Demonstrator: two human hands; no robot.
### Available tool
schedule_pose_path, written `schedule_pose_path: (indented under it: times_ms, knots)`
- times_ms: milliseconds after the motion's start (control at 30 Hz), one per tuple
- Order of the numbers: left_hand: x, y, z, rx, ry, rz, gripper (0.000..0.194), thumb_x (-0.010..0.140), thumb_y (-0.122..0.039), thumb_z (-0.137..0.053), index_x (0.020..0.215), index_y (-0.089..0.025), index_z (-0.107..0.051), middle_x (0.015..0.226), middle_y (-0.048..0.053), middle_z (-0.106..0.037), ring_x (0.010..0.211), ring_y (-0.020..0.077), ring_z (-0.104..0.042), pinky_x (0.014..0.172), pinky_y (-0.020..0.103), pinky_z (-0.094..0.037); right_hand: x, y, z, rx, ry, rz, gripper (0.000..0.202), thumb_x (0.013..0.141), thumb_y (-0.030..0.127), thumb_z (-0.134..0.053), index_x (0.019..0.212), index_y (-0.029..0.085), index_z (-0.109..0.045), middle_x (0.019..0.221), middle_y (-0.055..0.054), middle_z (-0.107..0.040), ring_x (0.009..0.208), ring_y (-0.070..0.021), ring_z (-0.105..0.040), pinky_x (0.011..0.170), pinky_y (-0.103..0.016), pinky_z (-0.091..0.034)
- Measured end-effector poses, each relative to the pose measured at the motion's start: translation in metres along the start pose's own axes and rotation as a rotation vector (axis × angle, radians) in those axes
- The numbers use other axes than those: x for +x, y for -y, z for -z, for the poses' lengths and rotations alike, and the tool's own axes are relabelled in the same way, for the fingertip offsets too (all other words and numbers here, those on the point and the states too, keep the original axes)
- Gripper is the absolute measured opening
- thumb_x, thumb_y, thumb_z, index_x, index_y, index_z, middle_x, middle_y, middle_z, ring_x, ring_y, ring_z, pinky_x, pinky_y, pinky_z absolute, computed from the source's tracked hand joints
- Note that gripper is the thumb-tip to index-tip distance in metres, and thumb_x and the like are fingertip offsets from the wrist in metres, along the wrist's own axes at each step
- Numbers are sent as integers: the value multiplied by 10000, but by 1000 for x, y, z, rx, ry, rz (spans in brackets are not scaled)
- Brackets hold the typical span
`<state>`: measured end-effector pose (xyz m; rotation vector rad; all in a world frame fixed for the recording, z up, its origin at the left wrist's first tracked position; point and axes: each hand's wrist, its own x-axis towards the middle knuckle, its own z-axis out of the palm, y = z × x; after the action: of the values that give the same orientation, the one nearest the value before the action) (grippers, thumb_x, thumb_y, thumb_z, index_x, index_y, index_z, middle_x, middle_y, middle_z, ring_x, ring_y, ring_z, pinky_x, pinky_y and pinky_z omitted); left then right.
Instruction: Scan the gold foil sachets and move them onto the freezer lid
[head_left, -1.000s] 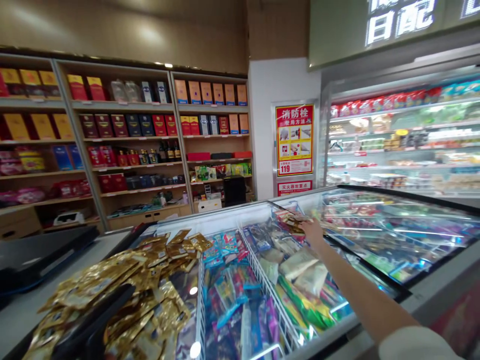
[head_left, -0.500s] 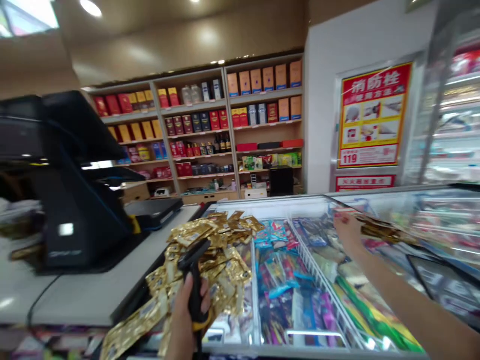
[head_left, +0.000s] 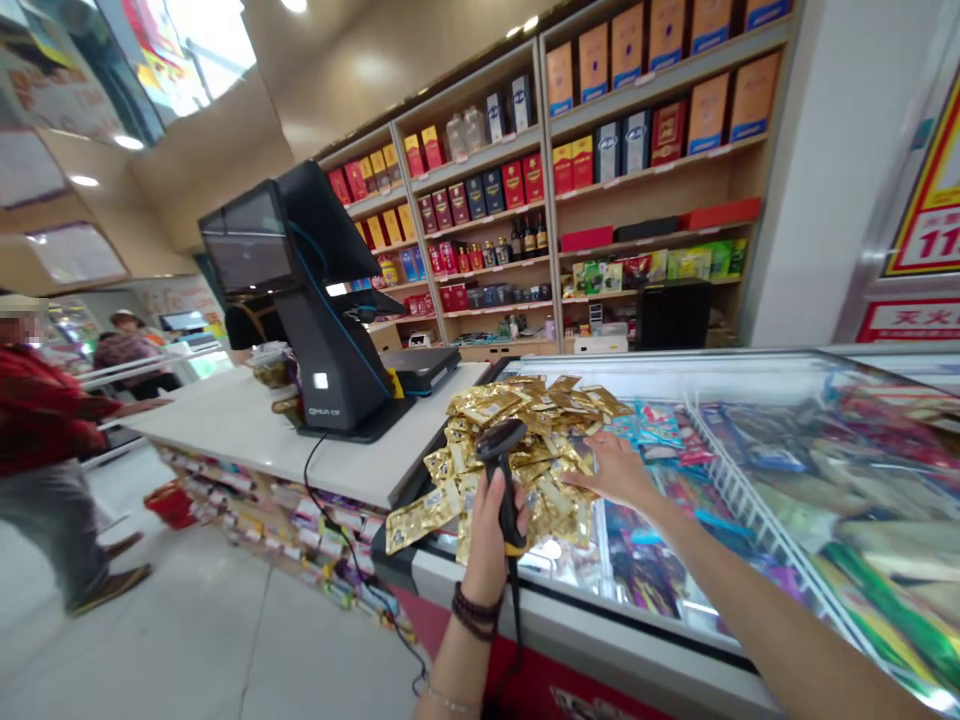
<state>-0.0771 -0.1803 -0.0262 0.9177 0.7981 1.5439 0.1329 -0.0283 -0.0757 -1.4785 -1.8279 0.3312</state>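
A black barcode scanner (head_left: 505, 480) is in my left hand (head_left: 486, 530), my fingers wrapped around its handle and its head pointing away from me. Beyond and around it, shiny gold packets (head_left: 480, 405) lie heaped on the glass top of the chest freezer (head_left: 450, 572). My right hand (head_left: 619, 470) is at the right side of this heap with fingers spread, and nothing shows in its grip. Whether its fingertips touch the packets, I cannot tell. The scanner's cable hangs down past the freezer's front edge.
Left of the freezer stands a white counter (head_left: 262, 437) with a checkout terminal (head_left: 326, 350). Under the freezer glass, bagged frozen goods (head_left: 757, 450) sit in wire-divided sections. A person in red (head_left: 45, 410) stands at far left near a red basket (head_left: 171, 503). Boxes fill the back shelves.
My right hand has come from the far right of the freezer, where it held a gold packet, back to the heap and is now spread. The view has turned left; the scanner stays in my left hand.
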Motion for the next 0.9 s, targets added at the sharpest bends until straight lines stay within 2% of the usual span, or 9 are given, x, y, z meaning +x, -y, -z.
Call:
schedule_pose_path:
  times_ms: [67,200,300,367,467,533,600,767,900]
  knots:
    - [-1,-1,-1,21,-3,-40,602,770,-731,-772,861,-230,-451,683,-75,-513,457,50,-406,409,190,-243,-2,-3,6,-53,36,9,603,586,505,-958,1078,198,-795,1316,-177,-687,1296,-433,-558,1115,-539,-418]
    - [-1,-1,-2,31,-10,-32,598,766,-722,-780,864,-230,-454,675,-75,-516,442,50,-407,401,190,-240,3,-27,40,-109,61,4,265,732,331,-852,978,240,-808,1103,-112,-757,1185,-377,-632,1091,-499,-431]
    - [0,1,-3,21,2,-34,600,763,-720,-788,871,-229,-460,673,-78,-514,446,48,-413,417,185,-248,1,-47,66,-114,24,-25,223,795,324,-766,998,236,-799,1090,-106,-760,1130,-363,-662,1064,-487,-449]
    - [0,2,-4,20,13,-28,604,756,-722,-794,874,-231,-461,670,-79,-511,445,48,-405,424,190,-255,-3,-57,81,-108,-13,-67,272,739,394,-812,947,222,-782,1077,-126,-755,1165,-404,-643,1067,-520,-440]
    - [-1,4,-8,22,37,-11,589,771,-710,-791,887,-234,-465,688,-72,-520,451,52,-409,426,198,-261,-11,-68,96,-61,-31,-131,348,529,411,-927,750,235,-725,883,-116,-734,1141,-461,-633,1046,-567,-441]
    - [-1,5,-11,30,63,7,588,777,-717,-782,888,-235,-465,692,-66,-524,449,55,-409,419,200,-244,-15,-70,100,16,-30,-165,349,470,363,-941,671,250,-680,759,-80,-696,1049,-440,-664,1005,-559,-472]
    - [-1,6,-14,44,86,28,605,764,-740,-779,878,-236,-463,663,-72,-507,436,57,-394,411,204,-235,-18,-69,101,131,-48,-199,324,495,321,-920,681,256,-662,710,-50,-680,914,-387,-695,936,-538,-519]
    - [2,12,-26,64,141,26,579,775,-715,-785,873,-229,-486,662,-66,-534,450,61,-432,436,206,-293,-18,-57,91,535,-126,-289,286,625,310,-852,840,263,-669,729,-33,-718,703,-314,-726,780,-528,-624]
    - [6,19,-39,73,187,31,564,790,-706,-776,856,-227,-487,646,-68,-541,437,55,-440,437,198,-295,-17,-49,86,805,-210,-348,281,685,357,-818,911,254,-686,777,-50,-755,680,-298,-755,805,-549,-664]
